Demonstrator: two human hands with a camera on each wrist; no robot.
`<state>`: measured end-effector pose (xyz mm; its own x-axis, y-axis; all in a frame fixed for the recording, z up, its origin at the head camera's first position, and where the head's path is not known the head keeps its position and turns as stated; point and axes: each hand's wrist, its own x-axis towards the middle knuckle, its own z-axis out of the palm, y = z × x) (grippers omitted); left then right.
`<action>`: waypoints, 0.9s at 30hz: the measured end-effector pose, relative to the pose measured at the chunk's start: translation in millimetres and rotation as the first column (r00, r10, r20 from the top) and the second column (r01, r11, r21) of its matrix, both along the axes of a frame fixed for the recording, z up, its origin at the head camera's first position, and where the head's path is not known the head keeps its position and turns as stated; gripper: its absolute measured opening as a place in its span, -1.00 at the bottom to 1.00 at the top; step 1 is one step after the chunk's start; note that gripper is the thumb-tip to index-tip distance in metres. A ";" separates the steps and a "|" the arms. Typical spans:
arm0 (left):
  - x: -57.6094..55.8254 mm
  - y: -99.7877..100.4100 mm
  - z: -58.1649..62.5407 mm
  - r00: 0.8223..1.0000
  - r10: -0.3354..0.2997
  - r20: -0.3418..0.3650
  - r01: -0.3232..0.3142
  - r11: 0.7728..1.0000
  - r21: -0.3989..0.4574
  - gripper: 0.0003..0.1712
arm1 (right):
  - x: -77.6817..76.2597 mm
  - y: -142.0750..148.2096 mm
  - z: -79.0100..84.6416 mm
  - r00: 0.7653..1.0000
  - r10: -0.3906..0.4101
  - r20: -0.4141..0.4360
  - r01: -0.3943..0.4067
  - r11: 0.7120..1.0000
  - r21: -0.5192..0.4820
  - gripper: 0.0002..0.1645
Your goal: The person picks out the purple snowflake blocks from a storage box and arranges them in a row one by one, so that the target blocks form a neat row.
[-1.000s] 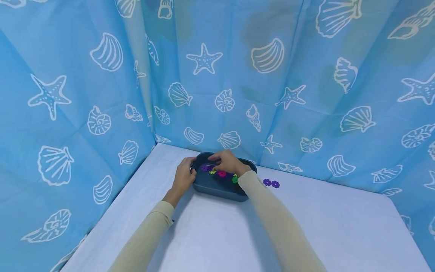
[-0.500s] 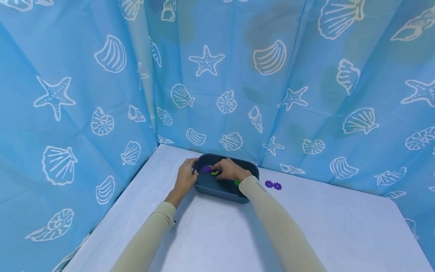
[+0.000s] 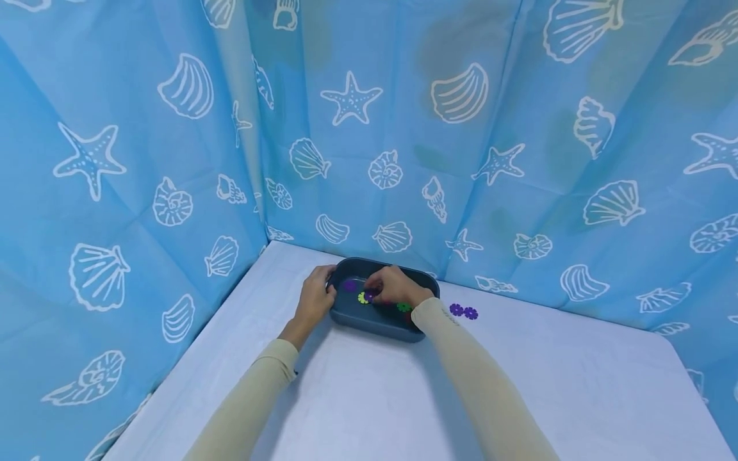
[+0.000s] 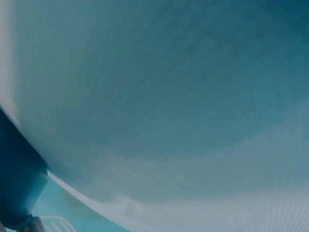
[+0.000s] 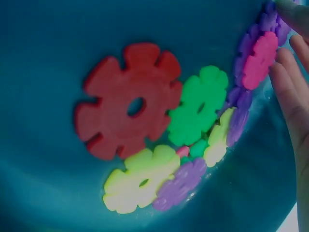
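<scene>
A dark blue-grey plastic tub stands on the white table, with several flower-shaped interlocking discs inside. My left hand grips its left end, thumb at the rim. The right hand reaches into the tub, and its fingertips pinch a purple disc beside a yellow disc. In the right wrist view, fingers lie close to a pink disc and purple ones. A red disc, a green disc and a yellow-green disc lie nearby. The left wrist view is mostly blurred cloth and table.
Two purple discs lie on the white table, right of the tub. Behind and to the left hangs a blue curtain with white shell and starfish prints, close to the tub's far side.
My right hand has lowered into the tub, and its fingers have closed at a purple disc near the yellow one. The left hand keeps its grip on the tub.
</scene>
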<state>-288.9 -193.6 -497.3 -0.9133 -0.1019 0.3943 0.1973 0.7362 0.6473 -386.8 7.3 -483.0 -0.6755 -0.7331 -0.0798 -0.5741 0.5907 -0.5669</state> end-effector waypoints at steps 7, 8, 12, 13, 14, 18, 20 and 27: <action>0.6 1.2 0.7 1.000 0.004 -0.005 -0.004 1.000 0.001 -0.49 | 1.2 -0.7 -3.2 1.000 -0.011 -0.002 0.011 1.000 -0.008 -0.64; 0.4 1.2 0.7 1.000 0.005 -0.005 -0.005 1.000 0.001 -0.49 | 1.0 -0.9 -3.4 1.000 -0.014 0.001 0.014 1.000 -0.009 -0.65; 0.1 0.7 0.5 1.000 0.014 0.003 -0.014 1.000 -0.001 -0.48 | 0.0 -1.7 -4.1 1.000 -0.022 0.007 0.022 1.000 -0.009 -0.65; 0.0 1.2 0.8 1.000 0.014 0.005 -0.014 1.000 -0.001 -0.48 | -0.3 -0.8 -3.7 1.000 -0.023 0.005 0.023 1.000 -0.012 -0.65; -0.2 1.7 0.9 1.000 0.013 0.006 -0.013 1.000 0.000 -0.48 | -0.5 0.1 -3.3 1.000 -0.023 0.001 0.023 1.000 -0.017 -0.65; -0.4 3.1 2.0 1.000 0.007 0.006 -0.008 1.000 0.010 -0.49 | -1.6 3.8 -0.6 1.000 -0.028 -0.012 0.027 0.998 -0.062 -0.66; -0.6 3.4 2.0 1.000 0.009 0.007 -0.009 1.000 0.010 -0.49 | -1.8 5.2 2.2 1.000 -0.031 -0.006 0.030 0.995 -0.096 -0.64; 0.5 1.7 1.4 1.000 0.016 0.027 -0.016 1.000 0.017 -0.49 | 0.8 11.0 20.8 0.995 -0.072 0.062 0.082 0.980 -0.181 -0.57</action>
<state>-288.4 -191.8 -496.0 -0.9219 -0.1231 0.3673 0.1678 0.7276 0.6651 -386.0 18.3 -462.2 -0.7288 -0.6846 0.0127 -0.4961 0.5152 -0.6989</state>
